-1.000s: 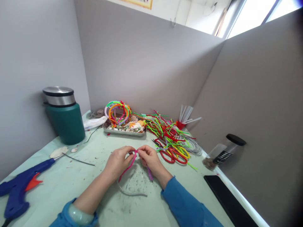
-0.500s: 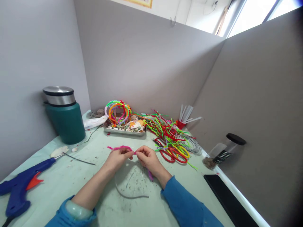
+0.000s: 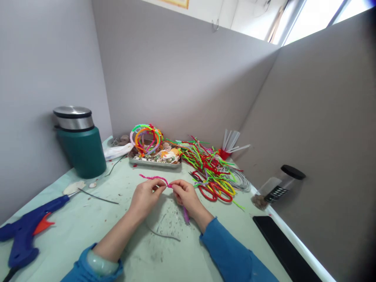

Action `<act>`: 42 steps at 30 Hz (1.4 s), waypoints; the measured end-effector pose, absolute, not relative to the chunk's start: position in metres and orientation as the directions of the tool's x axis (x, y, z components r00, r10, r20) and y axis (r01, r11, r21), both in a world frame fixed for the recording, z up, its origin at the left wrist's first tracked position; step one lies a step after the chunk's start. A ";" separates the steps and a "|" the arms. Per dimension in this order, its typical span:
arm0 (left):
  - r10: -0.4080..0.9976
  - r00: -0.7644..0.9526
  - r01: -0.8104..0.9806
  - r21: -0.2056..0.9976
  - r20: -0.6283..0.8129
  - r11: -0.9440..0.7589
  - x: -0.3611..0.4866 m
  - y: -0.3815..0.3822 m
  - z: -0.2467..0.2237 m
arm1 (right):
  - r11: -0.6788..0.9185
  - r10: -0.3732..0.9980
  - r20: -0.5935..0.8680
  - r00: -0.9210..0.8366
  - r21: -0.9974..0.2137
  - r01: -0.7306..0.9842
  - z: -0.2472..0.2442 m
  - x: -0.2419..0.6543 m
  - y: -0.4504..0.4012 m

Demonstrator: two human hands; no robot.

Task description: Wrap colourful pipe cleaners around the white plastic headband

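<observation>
The left hand (image 3: pixel 145 196) and right hand (image 3: pixel 186 196) meet fingertip to fingertip over the middle of the table (image 3: pixel 164 262), each with thumb and finger narrowed on the pink pipe cleaner (image 3: pixel 154 178). Its loose end juts above the left hand, toward the far edge. A purple strip (image 3: pixel 186 216) hangs below the right hand; whether it joins the pink one is hidden. A gray wire (image 3: pixel 163 235) curves beneath the left hand, and I cannot tell if it is held.

For neat work, the right pinch should probably stay firm while the left makes short, even turns close to it; long pulls could kink the wire core.

The pale green cover is scuffed and flecked under the hands. The tray (image 3: pixel 155 164) sits by the far edge, the glue gun (image 3: pixel 22 225) by the left edge. Gray partitions (image 3: pixel 182 78) enclose the table, with a bright window (image 3: pixel 308 19) beyond the far right corner.
</observation>
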State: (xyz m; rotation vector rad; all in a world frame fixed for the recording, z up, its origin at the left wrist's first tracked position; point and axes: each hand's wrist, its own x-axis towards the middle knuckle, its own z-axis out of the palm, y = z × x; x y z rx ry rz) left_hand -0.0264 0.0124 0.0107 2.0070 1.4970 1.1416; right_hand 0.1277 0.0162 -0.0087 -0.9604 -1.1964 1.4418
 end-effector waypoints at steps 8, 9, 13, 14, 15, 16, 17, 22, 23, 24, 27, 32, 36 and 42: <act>0.777 0.263 0.650 0.490 0.572 -0.581 -0.027 0.013 0.003 | -0.040 0.980 0.003 -0.197 -0.975 -0.217 -0.008 0.128 0.016; 0.776 0.270 0.656 0.481 0.570 -0.582 -0.027 0.014 0.002 | -0.041 0.981 0.002 -0.196 -0.976 -0.213 -0.008 0.128 0.016; 0.785 0.301 0.674 0.461 0.542 -0.576 -0.027 0.014 0.002 | -0.040 0.979 0.004 -0.204 -0.976 -0.213 -0.006 0.128 0.014; 0.789 0.308 0.675 0.462 0.531 -0.575 -0.026 0.014 0.003 | -0.038 0.978 0.008 -0.210 -0.976 -0.214 -0.006 0.128 0.014; 0.793 0.314 0.675 0.465 0.521 -0.573 -0.026 0.014 0.003 | -0.036 0.976 0.011 -0.216 -0.976 -0.216 -0.005 0.128 0.014; 0.796 0.317 0.674 0.468 0.515 -0.571 -0.026 0.013 0.004 | -0.034 0.975 0.015 -0.221 -0.976 -0.217 -0.005 0.128 0.014; 0.799 0.317 0.673 0.472 0.511 -0.569 -0.025 0.013 0.004 | -0.033 0.974 0.017 -0.224 -0.975 -0.218 -0.004 0.128 0.013; 0.814 0.303 0.639 0.529 0.495 -0.559 -0.024 0.012 0.007 | -0.014 0.974 0.038 -0.224 -0.974 -0.225 -0.004 0.129 0.013; 0.822 0.298 0.624 0.552 0.486 -0.553 -0.024 0.011 0.007 | -0.011 0.974 0.041 -0.225 -0.974 -0.227 -0.004 0.129 0.013; 0.832 0.289 0.610 0.579 0.473 -0.541 -0.024 0.011 0.008 | -0.008 0.973 0.045 -0.225 -0.973 -0.229 -0.004 0.129 0.013; 0.891 0.227 0.577 0.683 0.392 -0.447 -0.023 0.009 0.010 | 0.004 0.971 0.058 -0.230 -0.974 -0.228 -0.004 0.129 0.013; 0.968 0.146 0.433 0.866 0.205 -0.249 -0.022 0.010 0.013 | 0.018 0.963 0.079 -0.256 -0.972 -0.234 -0.005 0.129 0.012; 0.976 0.165 0.241 0.953 0.145 -0.183 -0.021 0.013 0.012 | 0.030 0.965 0.085 -0.247 -0.975 -0.218 -0.005 0.129 0.012; 0.964 0.266 0.051 0.998 0.012 -0.027 -0.019 0.010 0.013 | 0.037 0.964 0.085 -0.250 -0.981 -0.192 -0.004 0.129 0.012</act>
